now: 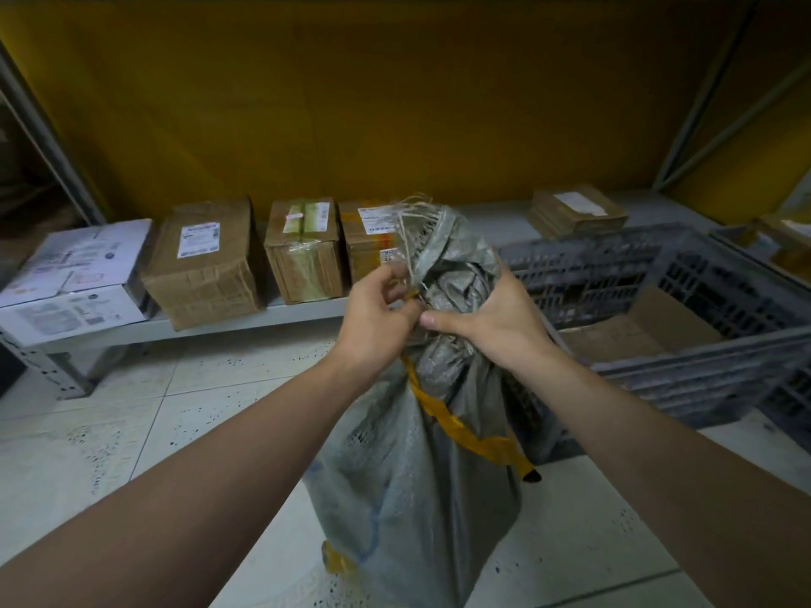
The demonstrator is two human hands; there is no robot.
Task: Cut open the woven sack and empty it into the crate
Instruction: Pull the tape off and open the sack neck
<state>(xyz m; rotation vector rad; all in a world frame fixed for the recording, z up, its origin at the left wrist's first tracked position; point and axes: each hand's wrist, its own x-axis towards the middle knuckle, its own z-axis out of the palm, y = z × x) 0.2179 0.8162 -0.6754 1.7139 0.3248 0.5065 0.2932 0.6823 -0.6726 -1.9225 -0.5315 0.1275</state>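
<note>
Fingers (pixel 397 296) of the left hand (pixel 377 320) are pinched narrowly at the tie of the woven sack (pixel 421 498), where a yellow strap (pixel 456 425) is gathered around the neck; exactly what is pinched cannot be told, since the fingertips are partly hidden. Fingers of the right hand (pixel 491 320) are wrapped around the bunched neck from the other side, with the thumb laid across the front, so the sack is held upright between both hands. Frayed strands are seen sticking out of the closed top. The sack is stood on the pale tiled floor (pixel 131 432), just beside a grey plastic crate (pixel 684 274) at the right, and the loose end of the strap is draped down its side. A flat piece of cardboard (pixel 636 331) is seen inside the crate. Behind the sack, a low shelf (pixel 228 326) is loaded with a white box (pixel 79 278) and three brown cartons (pixel 206 261), while a flat brown parcel (pixel 575 212) is placed farther back at the right.
</note>
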